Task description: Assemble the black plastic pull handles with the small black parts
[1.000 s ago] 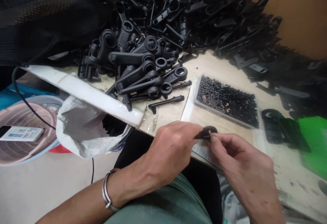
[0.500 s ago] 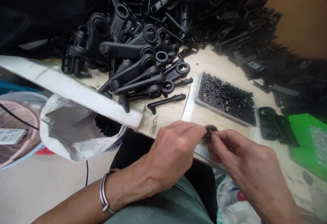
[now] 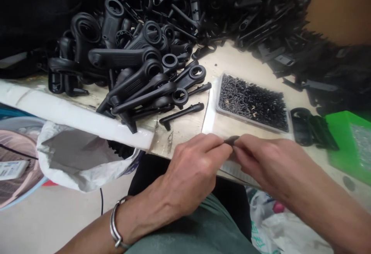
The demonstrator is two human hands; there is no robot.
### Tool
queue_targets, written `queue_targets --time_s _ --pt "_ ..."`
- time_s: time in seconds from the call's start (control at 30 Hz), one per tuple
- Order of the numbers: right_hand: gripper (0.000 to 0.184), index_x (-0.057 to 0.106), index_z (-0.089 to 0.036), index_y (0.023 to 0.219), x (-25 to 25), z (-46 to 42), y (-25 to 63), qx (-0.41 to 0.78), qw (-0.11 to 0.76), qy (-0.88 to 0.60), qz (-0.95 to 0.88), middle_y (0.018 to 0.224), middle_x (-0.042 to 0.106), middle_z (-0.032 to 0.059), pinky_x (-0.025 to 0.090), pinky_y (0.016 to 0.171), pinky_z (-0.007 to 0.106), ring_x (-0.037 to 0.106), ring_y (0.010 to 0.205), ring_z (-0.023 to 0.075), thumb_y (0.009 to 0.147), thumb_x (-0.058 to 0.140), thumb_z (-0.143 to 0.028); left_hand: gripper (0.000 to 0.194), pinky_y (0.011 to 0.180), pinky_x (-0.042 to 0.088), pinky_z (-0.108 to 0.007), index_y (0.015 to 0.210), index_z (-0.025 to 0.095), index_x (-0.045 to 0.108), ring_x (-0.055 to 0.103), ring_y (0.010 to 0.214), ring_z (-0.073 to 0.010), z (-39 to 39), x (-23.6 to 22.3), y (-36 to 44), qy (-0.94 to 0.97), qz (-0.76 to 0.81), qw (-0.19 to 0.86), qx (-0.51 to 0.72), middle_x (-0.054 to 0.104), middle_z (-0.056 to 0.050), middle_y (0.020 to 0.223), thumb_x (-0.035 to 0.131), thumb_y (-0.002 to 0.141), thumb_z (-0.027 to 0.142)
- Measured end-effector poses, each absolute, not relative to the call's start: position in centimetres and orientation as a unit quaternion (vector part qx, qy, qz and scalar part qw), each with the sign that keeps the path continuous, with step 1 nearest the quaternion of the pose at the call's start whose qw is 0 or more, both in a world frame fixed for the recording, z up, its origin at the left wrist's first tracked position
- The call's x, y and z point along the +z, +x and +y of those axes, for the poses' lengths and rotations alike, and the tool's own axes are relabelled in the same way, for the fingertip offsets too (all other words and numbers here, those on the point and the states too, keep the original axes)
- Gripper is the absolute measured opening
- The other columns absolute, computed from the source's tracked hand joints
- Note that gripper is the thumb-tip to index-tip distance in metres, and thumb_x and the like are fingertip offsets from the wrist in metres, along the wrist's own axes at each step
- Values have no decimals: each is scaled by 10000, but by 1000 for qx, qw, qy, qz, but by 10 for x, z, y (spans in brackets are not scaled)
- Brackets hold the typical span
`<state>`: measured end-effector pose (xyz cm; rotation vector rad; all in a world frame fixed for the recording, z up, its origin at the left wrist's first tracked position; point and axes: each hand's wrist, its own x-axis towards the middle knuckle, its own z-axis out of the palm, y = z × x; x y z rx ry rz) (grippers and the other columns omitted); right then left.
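Observation:
Between my two hands is a black plastic part (image 3: pixel 232 139), mostly covered by my fingers; only its curved dark top shows. My left hand (image 3: pixel 198 165), with a silver bangle on its wrist, is closed round the left end of the part. From the other side my right hand (image 3: pixel 261 157) pinches it, fingers bent and close to the left ones. Both hands are at the table's front edge. Just beyond them lies a clear plastic tray (image 3: pixel 246 117) full of small black pieces (image 3: pixel 252 101).
Black plastic handles (image 3: pixel 130 80) are heaped at left and along the back. A loose black arm (image 3: pixel 182 115) lies before them. At right are black parts (image 3: pixel 303 128) and a green bin (image 3: pixel 336 130). A white sack (image 3: pixel 60 169) stands open below left, beside a pink basket (image 3: pixel 27 184).
My right hand has turned further over the black part and moved slightly left, so less of the part shows. My left hand stays closed on it. The whole view has shifted a little.

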<state>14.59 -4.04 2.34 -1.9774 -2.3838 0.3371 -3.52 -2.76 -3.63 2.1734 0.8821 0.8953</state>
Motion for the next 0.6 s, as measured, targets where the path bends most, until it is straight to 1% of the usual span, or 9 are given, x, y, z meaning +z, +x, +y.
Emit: queue_targets --time_s 0.07,0.13,0.2,0.27,0.33,0.4,0.47,0.53,0.6 --pt "308 466 -242 568 24 -35 151 168 16 -653 -738 419 495 -30 285 435 280 437 363 120 862 441 -332 266 812 526 -306 1012 196 627 610 958 -168 -25 -31 -37 847 324 310 284 649 -39 1067 447 925 20" --pt "271 514 -240 574 25 -31 154 214 13 -676 -705 431 527 -35 310 433 267 478 385 123 829 483 -328 277 724 488 -306 986 201 607 570 911 -174 -22 -25 -38 872 312 294 236 606 -29 1025 428 904 6" --pt "249 540 -234 585 25 -31 155 273 20 -692 -669 436 542 -37 336 424 254 506 391 125 815 506 -323 265 624 416 -308 952 203 585 521 848 -180 -20 -18 -39 891 307 270 198 554 -24 978 432 879 0" --pt "283 557 -224 607 23 -34 157 362 62 -692 -622 469 570 -31 387 422 242 535 402 123 849 516 -365 271 567 340 -314 937 205 565 476 803 -180 -20 -12 -40 902 307 249 172 503 -19 937 424 863 -14" --pt "336 596 -208 652 19 -41 159 436 132 -686 -567 530 614 -10 444 431 232 563 428 119 882 539 -447 294 555 302 -318 941 208 551 451 794 -178 -20 -8 -40 910 303 234 157 467 -15 915 407 857 -34" --pt "372 643 -194 703 16 -49 163 447 221 -692 -522 573 642 11 478 435 224 573 447 116 866 595 -525 310 554 292 -317 953 212 545 443 800 -178 -19 -6 -39 918 297 218 147 447 -12 910 407 849 -45" --pt "373 677 -196 732 16 -57 169 407 291 -708 -499 588 652 19 508 452 223 583 467 119 831 653 -554 308 550 286 -316 975 217 548 442 802 -178 -18 -4 -39 925 294 200 132 440 -12 912 427 847 -36" --pt "371 693 -204 719 18 -65 176 372 324 -723 -484 579 652 21 534 463 233 587 467 125 805 685 -565 321 542 281 -315 1003 224 557 442 791 -177 -17 -2 -39 931 290 189 117 443 -11 912 446 839 -29" --pt "373 712 -203 728 18 -74 180 386 336 -725 -461 594 672 30 559 469 244 607 474 134 786 706 -571 352 547 290 -308 1009 226 568 451 786 -172 -17 0 -39 932 293 190 102 455 -10 917 451 815 -44"
